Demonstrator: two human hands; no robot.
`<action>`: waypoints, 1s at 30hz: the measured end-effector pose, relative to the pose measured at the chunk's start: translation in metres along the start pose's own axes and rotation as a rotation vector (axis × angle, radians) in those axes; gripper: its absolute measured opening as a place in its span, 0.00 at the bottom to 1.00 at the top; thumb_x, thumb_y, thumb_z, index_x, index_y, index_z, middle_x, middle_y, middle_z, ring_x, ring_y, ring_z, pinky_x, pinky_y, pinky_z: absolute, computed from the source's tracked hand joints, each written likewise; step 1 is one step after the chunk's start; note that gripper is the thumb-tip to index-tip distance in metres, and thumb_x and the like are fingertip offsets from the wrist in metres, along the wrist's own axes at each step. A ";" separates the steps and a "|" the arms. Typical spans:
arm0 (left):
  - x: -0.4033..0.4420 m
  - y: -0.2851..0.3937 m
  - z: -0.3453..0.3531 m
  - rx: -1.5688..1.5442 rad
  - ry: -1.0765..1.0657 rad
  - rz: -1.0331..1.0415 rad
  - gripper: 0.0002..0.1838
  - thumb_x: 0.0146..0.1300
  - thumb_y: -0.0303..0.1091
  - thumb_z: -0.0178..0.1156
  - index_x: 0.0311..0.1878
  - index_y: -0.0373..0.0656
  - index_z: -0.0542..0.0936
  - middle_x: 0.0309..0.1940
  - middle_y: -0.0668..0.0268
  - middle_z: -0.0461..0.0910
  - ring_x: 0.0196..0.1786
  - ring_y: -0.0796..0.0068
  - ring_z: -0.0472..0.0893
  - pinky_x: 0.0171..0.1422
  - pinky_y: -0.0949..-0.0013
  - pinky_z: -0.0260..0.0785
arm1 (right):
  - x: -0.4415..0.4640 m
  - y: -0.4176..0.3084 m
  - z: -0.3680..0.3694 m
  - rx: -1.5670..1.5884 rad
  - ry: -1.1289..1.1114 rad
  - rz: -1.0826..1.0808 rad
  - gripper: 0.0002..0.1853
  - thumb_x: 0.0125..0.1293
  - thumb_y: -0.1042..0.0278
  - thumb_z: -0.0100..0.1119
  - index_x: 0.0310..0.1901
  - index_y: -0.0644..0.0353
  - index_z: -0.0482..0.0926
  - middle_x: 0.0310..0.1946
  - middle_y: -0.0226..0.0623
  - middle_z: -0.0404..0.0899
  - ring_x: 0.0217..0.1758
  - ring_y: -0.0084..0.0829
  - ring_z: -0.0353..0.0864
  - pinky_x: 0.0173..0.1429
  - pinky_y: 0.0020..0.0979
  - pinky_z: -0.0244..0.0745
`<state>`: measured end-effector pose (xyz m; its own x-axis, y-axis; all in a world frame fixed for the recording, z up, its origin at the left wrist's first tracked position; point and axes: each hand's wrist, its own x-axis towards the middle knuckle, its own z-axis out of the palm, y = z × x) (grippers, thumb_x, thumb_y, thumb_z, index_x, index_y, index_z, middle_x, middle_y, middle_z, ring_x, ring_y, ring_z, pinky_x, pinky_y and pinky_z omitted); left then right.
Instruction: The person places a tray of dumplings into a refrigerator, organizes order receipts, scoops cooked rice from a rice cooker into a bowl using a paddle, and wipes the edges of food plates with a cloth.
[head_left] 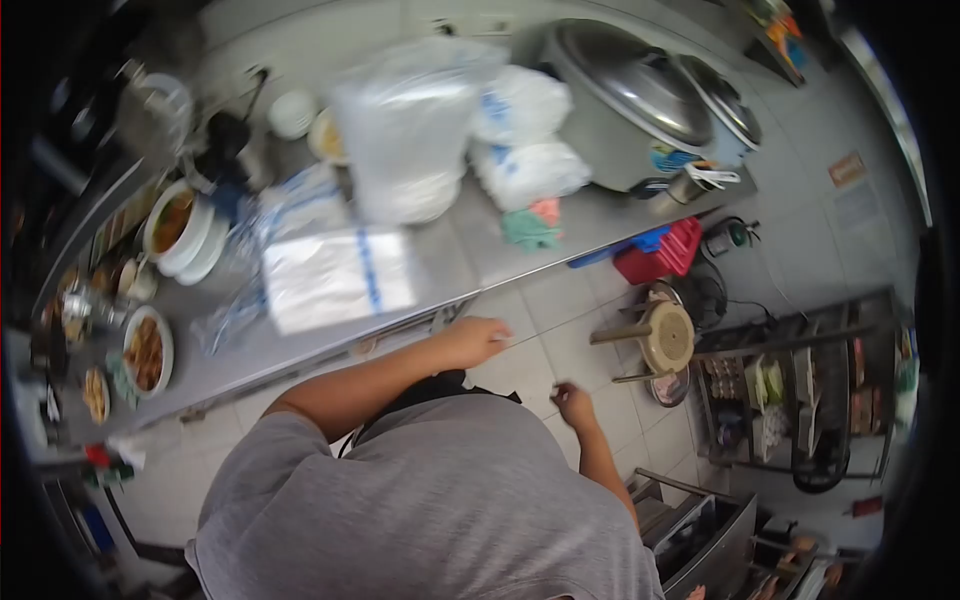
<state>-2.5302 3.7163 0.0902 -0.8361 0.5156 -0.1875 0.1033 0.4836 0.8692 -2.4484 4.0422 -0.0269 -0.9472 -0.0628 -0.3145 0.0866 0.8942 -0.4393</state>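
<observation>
My left hand (478, 342) is in front of my body, beside the front edge of the steel counter (470, 270). Its fingers are curled together, and whatever they might hold is hidden. My right hand (573, 405) hangs lower, over the tiled floor, with its fingers bent inward. It looks dark and slightly blurred, so I cannot make out anything in it. Nearest to my left hand on the counter lies a stack of white plastic bags (325, 280) with a blue stripe. Behind the stack stands a large clear plastic bag (405, 130) with pale contents.
White packs (525, 135), a green cloth (530, 230) and a big lidded pot (620, 110) stand along the counter. Food bowls (148, 350) sit at the left. A stool (668, 337), a red container (660, 255) and a loaded rack (790, 390) are at the right.
</observation>
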 end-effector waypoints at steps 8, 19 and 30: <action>0.174 0.175 -0.013 0.062 -0.410 0.339 0.16 0.63 0.34 0.56 0.53 0.43 0.77 0.43 0.59 0.80 0.44 0.62 0.79 0.48 0.62 0.71 | -0.097 0.279 0.073 -0.403 -0.246 0.170 0.08 0.50 0.62 0.58 0.28 0.55 0.83 0.29 0.46 0.81 0.29 0.43 0.82 0.32 0.43 0.74; 0.140 0.184 -0.237 1.153 1.672 0.043 0.22 0.62 0.45 0.59 0.57 0.47 0.76 0.56 0.58 0.75 0.61 0.55 0.71 0.67 0.49 0.57 | 0.242 0.214 -0.278 0.587 -0.082 0.151 0.08 0.66 0.68 0.53 0.43 0.62 0.78 0.32 0.32 0.80 0.31 0.22 0.77 0.35 0.25 0.72; 0.102 0.103 -0.278 0.721 1.449 -0.214 0.28 0.61 0.49 0.57 0.60 0.42 0.73 0.55 0.58 0.76 0.60 0.61 0.72 0.68 0.51 0.56 | 0.290 -0.099 -0.446 0.694 -0.365 -0.440 0.13 0.60 0.79 0.60 0.48 0.65 0.77 0.40 0.32 0.80 0.40 0.20 0.76 0.47 0.23 0.71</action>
<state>-2.7551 3.6221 0.2878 -0.6028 -0.4570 0.6540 -0.2067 0.8812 0.4253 -2.8692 4.1334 0.3001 -0.7920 -0.5792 -0.1932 0.0180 0.2942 -0.9556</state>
